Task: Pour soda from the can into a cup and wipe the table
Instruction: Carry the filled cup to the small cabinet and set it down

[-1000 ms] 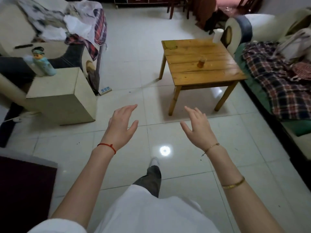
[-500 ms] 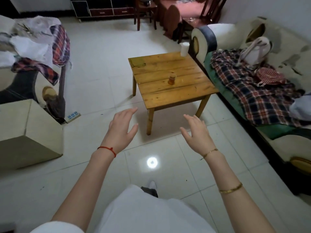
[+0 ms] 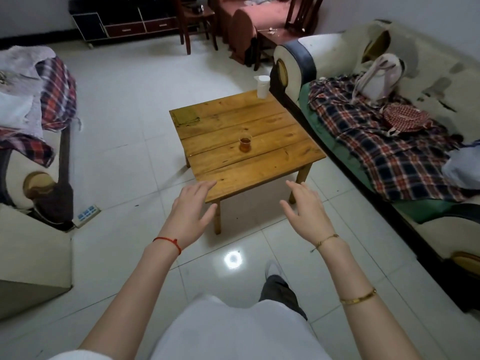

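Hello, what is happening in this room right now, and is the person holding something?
A person is walking toward a low wooden table, one foot stepping forward on the tiled floor. Both hands are held out in front, open and empty: the left hand and the right hand touch nothing. On the table stand a small glass cup with brown drink in it, a white cup at the far corner, and a greenish cloth. No can is visible.

Your left hand [image 3: 193,211] wears a thin red string bracelet [image 3: 168,242]; your right hand [image 3: 309,214] a fine gold chain [image 3: 326,240] and gold bangle [image 3: 358,297]; white top [image 3: 228,331], grey trousers [image 3: 280,294].
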